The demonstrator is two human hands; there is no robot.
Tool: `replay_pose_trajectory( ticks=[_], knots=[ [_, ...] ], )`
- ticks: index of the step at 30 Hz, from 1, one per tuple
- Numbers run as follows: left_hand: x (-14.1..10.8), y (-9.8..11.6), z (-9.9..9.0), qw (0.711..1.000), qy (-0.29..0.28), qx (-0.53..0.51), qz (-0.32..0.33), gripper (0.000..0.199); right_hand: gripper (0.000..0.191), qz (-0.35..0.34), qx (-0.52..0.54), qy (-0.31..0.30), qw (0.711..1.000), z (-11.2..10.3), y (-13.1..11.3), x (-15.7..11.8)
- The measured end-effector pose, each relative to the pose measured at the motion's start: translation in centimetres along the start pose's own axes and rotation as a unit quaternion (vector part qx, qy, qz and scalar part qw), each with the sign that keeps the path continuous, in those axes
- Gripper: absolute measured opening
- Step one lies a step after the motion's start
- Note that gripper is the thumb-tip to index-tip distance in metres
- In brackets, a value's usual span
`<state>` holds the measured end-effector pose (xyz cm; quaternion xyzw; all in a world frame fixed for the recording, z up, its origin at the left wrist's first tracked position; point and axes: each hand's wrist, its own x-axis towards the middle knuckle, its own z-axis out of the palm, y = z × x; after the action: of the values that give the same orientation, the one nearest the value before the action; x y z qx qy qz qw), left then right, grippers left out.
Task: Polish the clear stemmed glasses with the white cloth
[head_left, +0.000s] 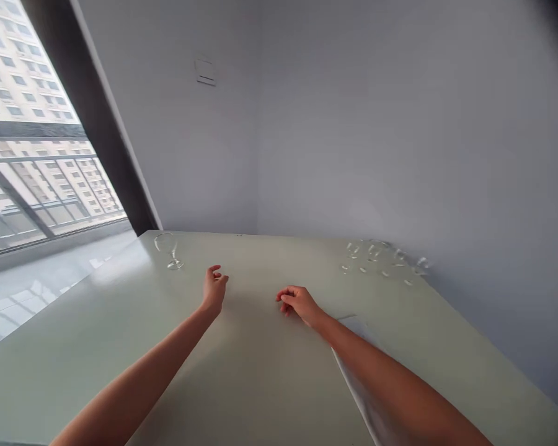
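Two bare hands are held out over a pale, glossy table (260, 371), near the middle of the frame. On the left hand (214, 290) the fingers are bent forward and parted from the thumb, with a gap left between them. On the right hand (298, 302) the fingers are loosely curled, the thumb being brought close to the index finger; whether the two are touching cannot be told, nor whether the tabletop is met by either hand. A stemmed glass (171, 253) is stood upright at the left of the frame, near the table's far edge — it is the thing nearest the left hand, though well apart from it. Several clear glasses (374, 251) are grouped at the right of the frame, blurred, so that their exact shapes cannot be made out. A pale flat sheet (352, 323) is partly covered from view by the right forearm, lower right of centre. A wall plate (205, 72) is seen at the upper left — too small for any lettering to be read. A window (37, 124) is set at the far left, and tall buildings are shown through it.
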<state>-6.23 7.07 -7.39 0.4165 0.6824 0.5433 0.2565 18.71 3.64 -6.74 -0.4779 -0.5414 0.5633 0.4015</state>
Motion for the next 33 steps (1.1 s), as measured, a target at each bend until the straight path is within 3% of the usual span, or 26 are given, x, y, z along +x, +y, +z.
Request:
replay_pose_trajectory(
  ticks=[4, 7, 9, 13, 17, 20, 23, 27, 33],
  knots=[
    [-5.2, 0.3, 2.8, 0.987, -0.149, 0.038, 0.04, 0.035, 0.017, -0.019, 0.01, 0.178, 0.984, -5.5, -0.8, 1.4],
    [-6.4, 0.6, 2.9, 0.976, -0.171, 0.098, 0.086, 0.031, 0.02, -0.014, -0.001, 0.315, 0.949, -10.8, -0.7, 1.9],
    [-6.5, 0.8, 2.8, 0.972, -0.174, 0.123, 0.094, 0.03, 0.026, -0.001, -0.018, 0.374, 0.927, -13.7, -0.5, 2.3],
    [-6.4, 1.1, 2.6, 0.969, -0.178, 0.143, 0.094, 0.028, 0.039, 0.019, -0.065, 0.419, 0.906, -16.9, -0.3, 3.9],
    [-6.5, 1.1, 2.7, 0.967, -0.184, 0.144, 0.1, 0.025, 0.028, 0.017, -0.121, 0.423, 0.898, -17.4, -0.6, 5.5],
    [-6.5, 1.1, 2.7, 0.967, -0.186, 0.143, 0.099, 0.022, 0.02, 0.003, -0.154, 0.407, 0.9, -16.7, -0.8, 5.9],
    [-6.5, 1.0, 2.7, 0.967, -0.192, 0.138, 0.094, 0.021, 0.014, -0.025, -0.17, 0.37, 0.913, -14.4, -0.9, 5.8],
    [-6.3, 1.3, 3.0, 0.967, -0.213, 0.112, 0.088, 0.022, 0.02, -0.078, -0.168, 0.27, 0.945, -8.6, -1.1, 4.8],
    [-7.9, 3.7, 3.5, 0.969, -0.241, 0.014, 0.046, 0.038, 0.039, -0.152, -0.147, 0.076, 0.974, 1.3, -1.9, 1.0]
  ],
)
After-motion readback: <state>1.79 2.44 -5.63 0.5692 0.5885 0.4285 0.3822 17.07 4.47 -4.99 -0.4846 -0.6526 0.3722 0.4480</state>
